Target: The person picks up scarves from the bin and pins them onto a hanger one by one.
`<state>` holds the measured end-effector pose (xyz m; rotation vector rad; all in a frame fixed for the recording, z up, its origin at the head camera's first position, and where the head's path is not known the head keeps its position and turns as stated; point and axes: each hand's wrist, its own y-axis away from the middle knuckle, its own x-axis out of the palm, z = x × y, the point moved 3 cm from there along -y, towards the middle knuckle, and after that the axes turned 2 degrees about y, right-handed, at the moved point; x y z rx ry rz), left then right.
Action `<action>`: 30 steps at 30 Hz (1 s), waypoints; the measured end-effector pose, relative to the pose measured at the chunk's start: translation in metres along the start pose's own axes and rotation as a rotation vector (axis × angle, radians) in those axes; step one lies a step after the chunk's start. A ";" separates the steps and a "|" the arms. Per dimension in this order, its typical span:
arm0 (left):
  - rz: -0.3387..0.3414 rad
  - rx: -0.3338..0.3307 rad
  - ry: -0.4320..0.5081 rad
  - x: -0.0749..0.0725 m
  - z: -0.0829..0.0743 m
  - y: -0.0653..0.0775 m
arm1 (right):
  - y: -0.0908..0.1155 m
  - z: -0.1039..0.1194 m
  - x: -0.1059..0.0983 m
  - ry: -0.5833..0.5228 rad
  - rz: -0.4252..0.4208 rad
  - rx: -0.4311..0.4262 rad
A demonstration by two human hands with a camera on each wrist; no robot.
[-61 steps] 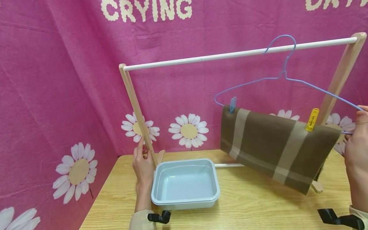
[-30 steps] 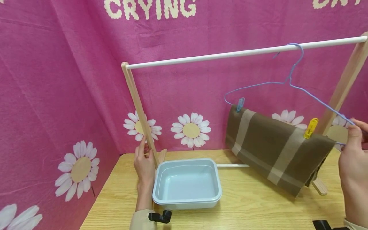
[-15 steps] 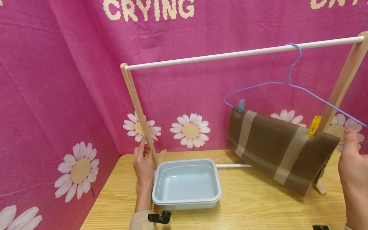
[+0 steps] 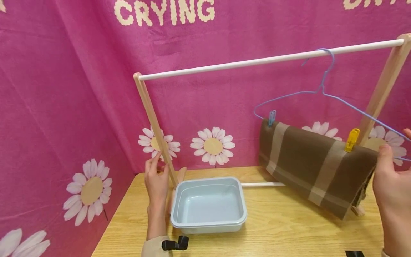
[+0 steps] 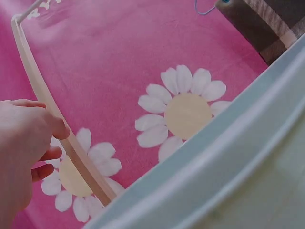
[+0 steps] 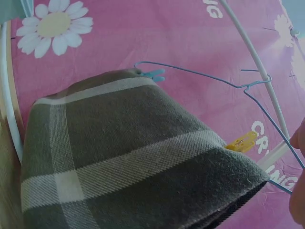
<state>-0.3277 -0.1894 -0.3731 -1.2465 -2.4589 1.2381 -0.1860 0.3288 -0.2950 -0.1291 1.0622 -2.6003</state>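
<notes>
A blue wire hanger point(image 4: 289, 94) hooks over the white rod point(image 4: 224, 66) of a wooden rack. From its lower bar hangs a folded brown checked cloth point(image 4: 298, 157), fixed by a blue clothespin point(image 4: 272, 117) and a yellow clothespin point(image 4: 352, 140). My right hand point(image 4: 393, 185) is at the hanger's right end, thumb and finger spread apart around the wire; the frame edge cuts off its other fingers. On the left, my left hand point(image 4: 156, 182) is beside the rack's left post point(image 5: 71, 143), fingers loosely bent and the fingertips at the wood.
A pale blue plastic basin point(image 4: 208, 225) stands on the wooden table point(image 4: 282, 232), right of my left forearm. The rack's lower white bar point(image 4: 261, 185) runs behind it. A pink curtain with daisies point(image 4: 213, 145) covers the back and left side.
The hanger's hook has come down onto the rod. My right hand has loosened from the wire it pinched. The left hand has shifted slightly left, its fingers easing from the post.
</notes>
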 end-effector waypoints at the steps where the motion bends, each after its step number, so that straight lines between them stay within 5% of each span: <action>1: 0.011 -0.006 -0.005 -0.001 -0.001 0.000 | 0.001 0.000 0.001 -0.007 0.004 0.008; 5: 0.064 -0.019 -0.026 -0.001 -0.006 -0.002 | 0.005 0.005 0.002 -0.048 0.004 0.012; 16: 0.246 0.052 -0.019 0.000 -0.042 -0.009 | 0.019 0.057 0.001 -0.236 0.039 -0.251; 24: 0.351 0.078 -0.053 0.001 -0.059 -0.005 | 0.014 0.048 0.007 -0.143 0.056 -0.302; 30: 0.402 0.117 -0.065 0.001 -0.072 -0.003 | 0.023 0.059 0.011 -0.295 -0.055 -0.320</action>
